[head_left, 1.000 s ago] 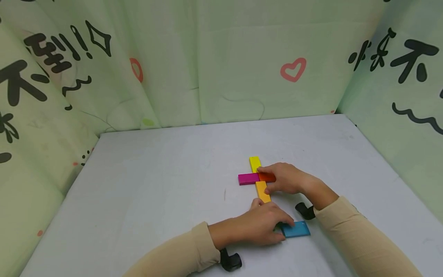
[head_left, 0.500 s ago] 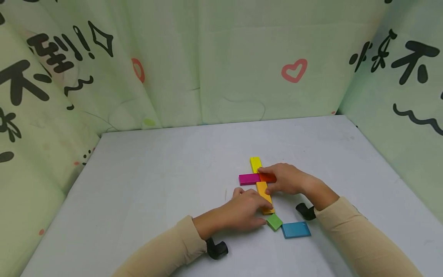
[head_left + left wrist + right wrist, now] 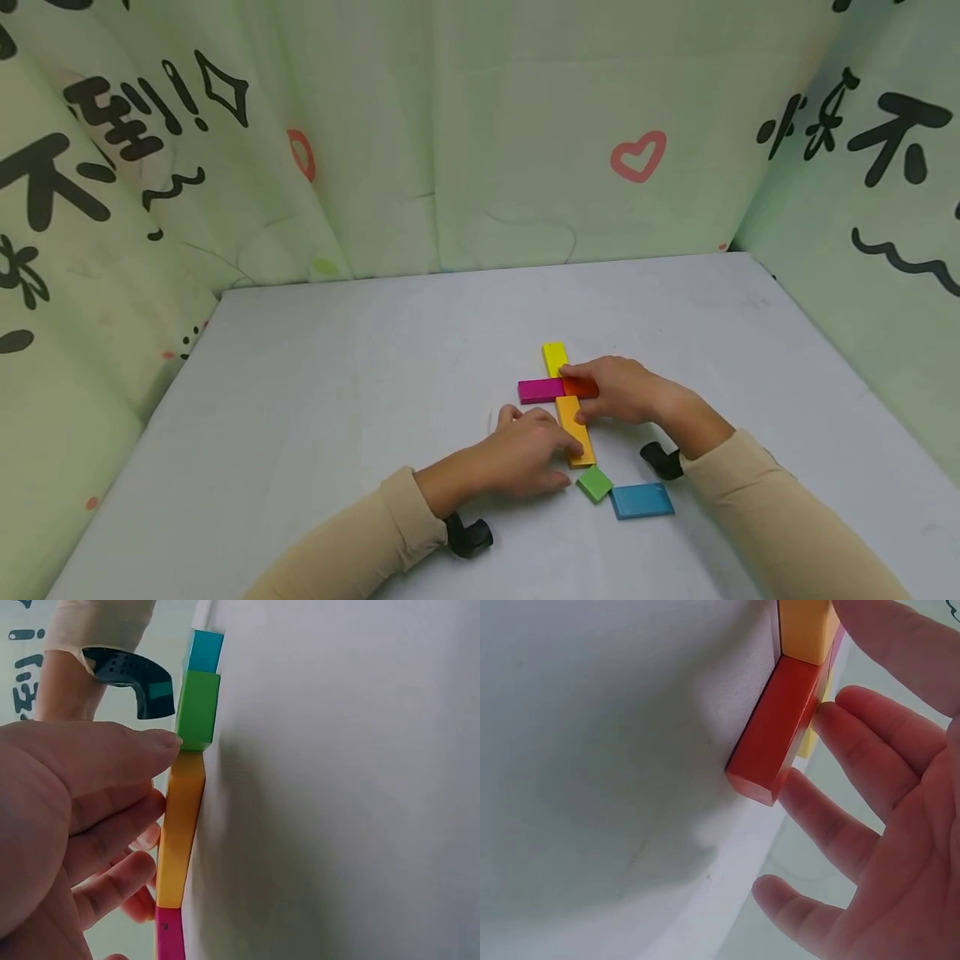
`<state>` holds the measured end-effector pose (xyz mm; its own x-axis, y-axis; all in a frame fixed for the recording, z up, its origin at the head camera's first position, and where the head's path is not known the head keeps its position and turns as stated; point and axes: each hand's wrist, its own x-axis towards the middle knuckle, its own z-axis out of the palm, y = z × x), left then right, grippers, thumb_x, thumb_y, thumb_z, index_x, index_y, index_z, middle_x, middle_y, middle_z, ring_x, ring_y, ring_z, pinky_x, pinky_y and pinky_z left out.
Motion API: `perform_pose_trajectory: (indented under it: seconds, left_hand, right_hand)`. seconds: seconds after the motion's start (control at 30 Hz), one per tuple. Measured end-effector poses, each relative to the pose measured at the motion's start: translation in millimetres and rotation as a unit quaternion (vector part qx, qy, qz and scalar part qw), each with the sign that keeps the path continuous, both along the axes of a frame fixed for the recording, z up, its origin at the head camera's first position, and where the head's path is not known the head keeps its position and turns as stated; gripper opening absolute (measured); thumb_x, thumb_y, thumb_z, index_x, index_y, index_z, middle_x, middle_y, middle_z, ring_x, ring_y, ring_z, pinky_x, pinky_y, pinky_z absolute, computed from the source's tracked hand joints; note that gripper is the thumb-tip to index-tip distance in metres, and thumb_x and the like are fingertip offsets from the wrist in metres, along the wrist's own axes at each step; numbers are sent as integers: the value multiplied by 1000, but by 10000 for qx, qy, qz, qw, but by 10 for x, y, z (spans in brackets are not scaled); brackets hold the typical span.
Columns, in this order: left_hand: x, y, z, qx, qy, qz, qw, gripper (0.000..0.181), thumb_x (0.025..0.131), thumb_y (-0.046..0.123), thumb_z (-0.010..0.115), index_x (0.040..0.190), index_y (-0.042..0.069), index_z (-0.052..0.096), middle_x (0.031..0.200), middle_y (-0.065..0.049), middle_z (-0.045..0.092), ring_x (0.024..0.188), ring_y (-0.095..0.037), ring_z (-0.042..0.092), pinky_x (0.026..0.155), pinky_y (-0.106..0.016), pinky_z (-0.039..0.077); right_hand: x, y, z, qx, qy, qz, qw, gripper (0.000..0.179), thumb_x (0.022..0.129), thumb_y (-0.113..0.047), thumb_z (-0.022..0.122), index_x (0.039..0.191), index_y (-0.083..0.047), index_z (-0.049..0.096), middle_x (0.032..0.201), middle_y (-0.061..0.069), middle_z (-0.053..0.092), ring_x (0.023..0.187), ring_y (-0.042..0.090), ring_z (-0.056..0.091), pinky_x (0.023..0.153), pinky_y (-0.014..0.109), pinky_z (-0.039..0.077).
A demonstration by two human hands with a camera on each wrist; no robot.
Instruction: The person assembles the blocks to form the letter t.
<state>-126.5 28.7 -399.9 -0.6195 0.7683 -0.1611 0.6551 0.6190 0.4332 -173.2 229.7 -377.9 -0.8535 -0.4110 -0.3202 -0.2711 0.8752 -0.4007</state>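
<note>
Flat coloured blocks form a figure on the table. A yellow block [image 3: 553, 357] is at the top, with a magenta block [image 3: 540, 391] and a red block [image 3: 776, 727] side by side below it. From there an orange block [image 3: 572, 423] runs down to a tilted green block [image 3: 595, 483], whose corner meets a blue block [image 3: 642, 501]. My left hand [image 3: 525, 457] has its index fingertip on the orange block's lower end, thumb just left of the green block. My right hand [image 3: 626, 390] rests fingertips on the red block, its thumb beside the orange one, fingers loosely spread.
The white table [image 3: 337, 375] is bounded by a pale green printed curtain [image 3: 360, 150] at the back and sides. A black strap piece [image 3: 471, 537] hangs under the left wrist, and another black piece [image 3: 662, 460] under the right.
The left hand has moved left and up from the green and blue blocks to the orange one, uncovering the green block. The right hand has kept its place.
</note>
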Motion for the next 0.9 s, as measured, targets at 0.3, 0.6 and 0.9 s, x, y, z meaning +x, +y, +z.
perform_pose_trajectory:
  seconds: [0.3, 0.6, 0.9]
  left_hand:
    - [55, 1, 5, -14, 68, 20, 10000, 39, 86, 34, 79, 124, 27, 72, 108, 20, 66, 120, -9, 45, 91, -43, 29]
    - [79, -36, 7, 43, 34, 12, 10000, 42, 87, 34, 78, 127, 26, 70, 110, 20, 65, 121, -9, 45, 94, -46, 29]
    - [11, -29, -26, 315, -145, 104, 9993, 38, 87, 33, 78, 124, 25, 71, 112, 20, 66, 123, -9, 44, 96, -44, 28]
  right_hand:
    - [49, -24, 5, 245, -33, -80, 9997, 73, 83, -30, 82, 147, -12, 52, 140, 18, 56, 128, 42, 47, 98, 59, 44]
    - [69, -25, 26, 162, -23, -29, 9999, 73, 84, -29, 81, 148, -12, 51, 141, 18, 55, 128, 42, 47, 98, 58, 44]
    - [67, 34, -11, -192, 68, 19, 9998, 71, 86, -26, 80, 148, -7, 50, 141, 20, 53, 127, 41, 46, 100, 56, 43]
